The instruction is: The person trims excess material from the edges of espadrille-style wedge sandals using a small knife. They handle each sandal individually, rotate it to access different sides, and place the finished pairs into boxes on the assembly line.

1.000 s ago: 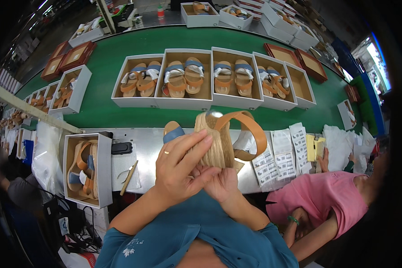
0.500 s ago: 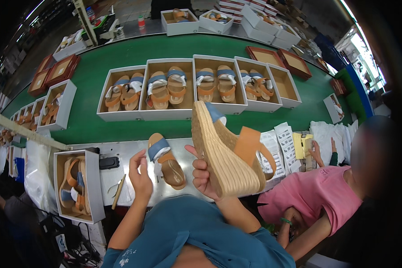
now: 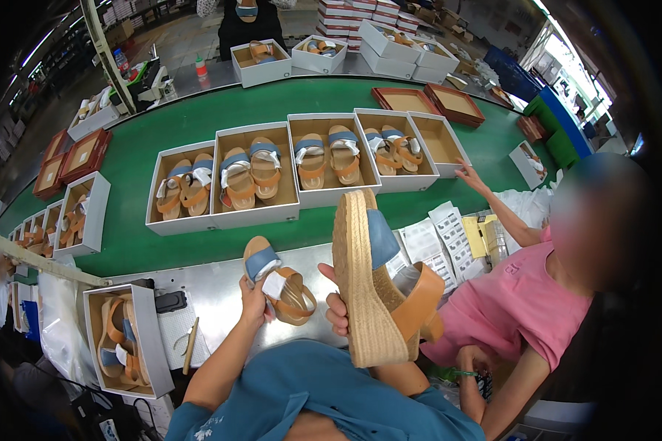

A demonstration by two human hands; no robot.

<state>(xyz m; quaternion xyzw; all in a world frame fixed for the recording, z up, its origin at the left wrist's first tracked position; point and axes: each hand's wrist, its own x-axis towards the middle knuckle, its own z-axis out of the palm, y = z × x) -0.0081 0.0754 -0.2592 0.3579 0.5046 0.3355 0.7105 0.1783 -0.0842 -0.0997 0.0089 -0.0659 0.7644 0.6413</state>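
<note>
In my right hand [image 3: 337,314] is a wedge sandal [image 3: 375,294] with a woven rope-like sole, a blue toe band and a tan ankle strap, held up on its side in front of me. Its sole hides part of the fingers. My left hand [image 3: 253,303] has its fingers closed on the side of a second sandal [image 3: 293,298] of the same kind, just above or on the metal worktop [image 3: 221,275]. White wrapping covers part of its straps.
A green conveyor [image 3: 257,106] carries a row of white boxes [image 3: 257,213] with sandal pairs. At left stand a boxed pair [image 3: 129,345], a black device [image 3: 171,302] and a wooden-handled tool [image 3: 190,345]. To the right, a co-worker's hand [image 3: 472,176] touches an unfilled box [image 3: 438,143].
My left hand has moved forward onto the second sandal, which has turned slightly. The sandal in my right hand has rotated more upright. The co-worker's arm has reached out to the end box.
</note>
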